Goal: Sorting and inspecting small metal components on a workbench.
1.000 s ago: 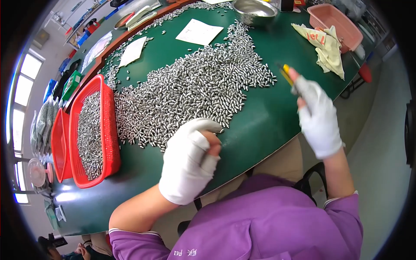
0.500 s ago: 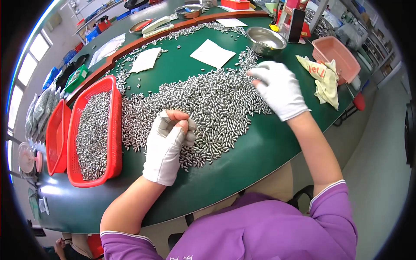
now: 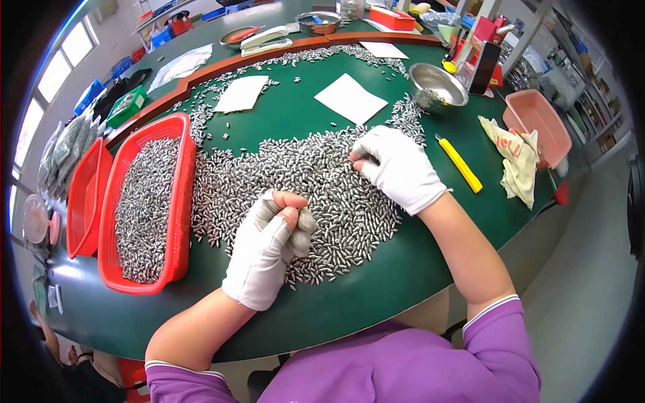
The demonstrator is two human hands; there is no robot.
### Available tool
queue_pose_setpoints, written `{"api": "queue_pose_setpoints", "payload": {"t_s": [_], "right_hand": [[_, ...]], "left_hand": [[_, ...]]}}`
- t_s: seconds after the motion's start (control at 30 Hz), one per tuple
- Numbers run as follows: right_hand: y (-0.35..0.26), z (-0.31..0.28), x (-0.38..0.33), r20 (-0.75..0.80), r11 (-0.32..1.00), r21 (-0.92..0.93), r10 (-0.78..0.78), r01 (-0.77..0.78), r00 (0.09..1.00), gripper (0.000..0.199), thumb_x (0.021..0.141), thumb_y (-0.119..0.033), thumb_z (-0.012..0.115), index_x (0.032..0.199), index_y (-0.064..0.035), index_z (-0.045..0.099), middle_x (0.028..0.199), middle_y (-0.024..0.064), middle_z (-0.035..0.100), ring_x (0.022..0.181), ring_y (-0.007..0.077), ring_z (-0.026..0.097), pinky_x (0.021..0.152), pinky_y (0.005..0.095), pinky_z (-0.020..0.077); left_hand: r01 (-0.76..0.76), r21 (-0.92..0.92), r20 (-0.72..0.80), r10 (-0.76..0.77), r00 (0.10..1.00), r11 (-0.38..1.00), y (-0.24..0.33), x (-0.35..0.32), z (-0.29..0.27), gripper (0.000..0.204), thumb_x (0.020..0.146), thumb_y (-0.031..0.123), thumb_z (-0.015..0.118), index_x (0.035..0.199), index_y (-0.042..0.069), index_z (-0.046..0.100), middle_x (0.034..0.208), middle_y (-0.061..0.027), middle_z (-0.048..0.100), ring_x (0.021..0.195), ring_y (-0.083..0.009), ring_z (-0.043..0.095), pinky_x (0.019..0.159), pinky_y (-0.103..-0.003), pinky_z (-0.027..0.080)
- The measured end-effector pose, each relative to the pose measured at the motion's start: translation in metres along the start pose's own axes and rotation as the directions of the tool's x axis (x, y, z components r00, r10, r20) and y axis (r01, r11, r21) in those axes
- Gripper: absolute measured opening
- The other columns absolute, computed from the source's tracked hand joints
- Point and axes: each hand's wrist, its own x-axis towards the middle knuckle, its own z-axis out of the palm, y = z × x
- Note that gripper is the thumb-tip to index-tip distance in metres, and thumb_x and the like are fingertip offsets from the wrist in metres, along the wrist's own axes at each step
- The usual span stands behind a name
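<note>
A broad pile of small silvery metal pellets (image 3: 342, 225), pointed like little bullets, covers the middle of the green table. Over its near part, my left hand (image 3: 269, 245) is closed, thumb and forefinger pinched together. What sits between those fingertips is too small to make out. My right hand (image 3: 396, 168) is at the pile's right side with its fingers curled down toward the pellets. Its bare thumb and forefinger tips are close together, and whatever they hold cannot be told. Both hands wear white gloves with some fingertips bare. A yellow utility knife (image 3: 460, 164) lies right of my right hand.
Left of the pile stands a red basket (image 3: 180, 221) full of pellets, beside another red basket (image 3: 84, 208). White papers (image 3: 351, 99), a steel bowl (image 3: 440, 94), a phone (image 3: 484, 68), a cloth (image 3: 514, 158) and a pink basin (image 3: 541, 127) lie farther off. A wooden rim (image 3: 282, 50) borders the far side.
My right hand has moved left and down onto the pile. The yellow utility knife now shows where that hand was. My left hand stays pinched, and the whole view has shifted slightly.
</note>
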Motion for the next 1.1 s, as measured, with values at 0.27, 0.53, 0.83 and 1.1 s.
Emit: {"api": "queue_pose_setpoints", "payload": {"t_s": [0.27, 0.53, 0.83, 1.1], "right_hand": [[-0.046, -0.005, -0.012, 0.172, 0.651, 0.713, 0.197, -0.26, 0.965, 0.015, 0.083, -0.001, 0.07, 0.096, -0.0019, 0.063, 0.088, -0.0002, 0.062, 0.079, 0.005, 0.057, 0.072, 0.0212, 0.0484], [-0.053, -0.002, -0.018, 0.102, 0.62, 0.785, -0.115, -0.008, 0.988, 0.012, 0.082, -0.002, 0.072, 0.092, -0.0043, 0.066, 0.093, 0.0052, 0.057, 0.083, 0.0135, 0.058, 0.072, 0.0258, 0.0493], [-0.051, 0.0, -0.014, 0.086, 0.65, 0.758, -0.169, 0.046, 0.982, 0.011, 0.081, -0.003, 0.073, 0.09, -0.0043, 0.066, 0.089, 0.0055, 0.06, 0.081, 0.016, 0.06, 0.072, 0.0278, 0.0496], [-0.049, 0.001, -0.01, -0.045, 0.728, 0.643, -0.276, 0.239, 0.96, 0.017, 0.073, -0.004, 0.076, 0.087, -0.0056, 0.067, 0.082, 0.0062, 0.065, 0.078, 0.0232, 0.062, 0.07, 0.0324, 0.0515]], "left_hand": [[0.111, 0.006, 0.126, -0.11, 0.986, 0.994, 0.001, -0.004, -0.003, 0.029, 0.091, 0.029, 0.067, 0.11, 0.014, 0.05, 0.094, -0.0036, 0.058, 0.073, -0.0101, 0.052, 0.069, -0.024, 0.044], [0.19, 0.026, 0.19, -0.191, 0.963, 0.981, 0.002, -0.001, -0.001, 0.03, 0.09, 0.021, 0.067, 0.111, 0.01, 0.048, 0.098, -0.0027, 0.055, 0.082, -0.0108, 0.051, 0.075, -0.026, 0.043], [0.181, 0.099, 0.181, -0.196, 0.964, 0.979, 0.003, 0.0, -0.003, 0.023, 0.094, 0.024, 0.062, 0.103, 0.007, 0.049, 0.096, -0.0037, 0.058, 0.074, -0.0082, 0.054, 0.069, -0.023, 0.046], [0.252, -0.043, 0.208, -0.238, 0.949, 0.967, 0.004, -0.001, -0.002, 0.025, 0.09, 0.024, 0.07, 0.102, 0.015, 0.05, 0.095, -0.0011, 0.059, 0.078, -0.0089, 0.053, 0.069, -0.023, 0.044]]}}
